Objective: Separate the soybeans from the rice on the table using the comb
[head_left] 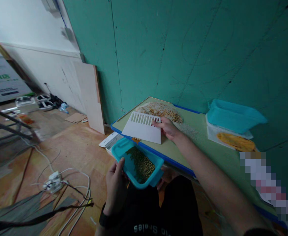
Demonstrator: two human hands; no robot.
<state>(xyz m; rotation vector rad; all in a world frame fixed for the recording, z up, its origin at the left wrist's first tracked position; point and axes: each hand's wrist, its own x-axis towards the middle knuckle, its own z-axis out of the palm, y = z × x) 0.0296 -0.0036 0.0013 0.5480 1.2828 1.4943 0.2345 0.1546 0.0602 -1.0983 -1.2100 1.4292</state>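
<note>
My left hand (116, 177) grips the near left rim of a blue plastic container (120, 149), thumb over the edge. Inside it lie dark green grains and yellowish beans (146, 166). The container is held tilted below the table's blue front edge. In my right hand (168, 127) is a white slotted board (144, 131), its row of slots facing the wall. The board slants over the tabletop close to that edge. Behind it spreads a heap of mixed pale grains and yellow beans (168, 113). Some of the heap is hidden by the board and my right hand.
A second blue container (232, 114) stands on a white item at the table's right, near an orange-yellow cloth (236, 141). The green wall (139, 49) borders the table (195, 131). Cables and a power strip (54, 182) lie on the floor at left.
</note>
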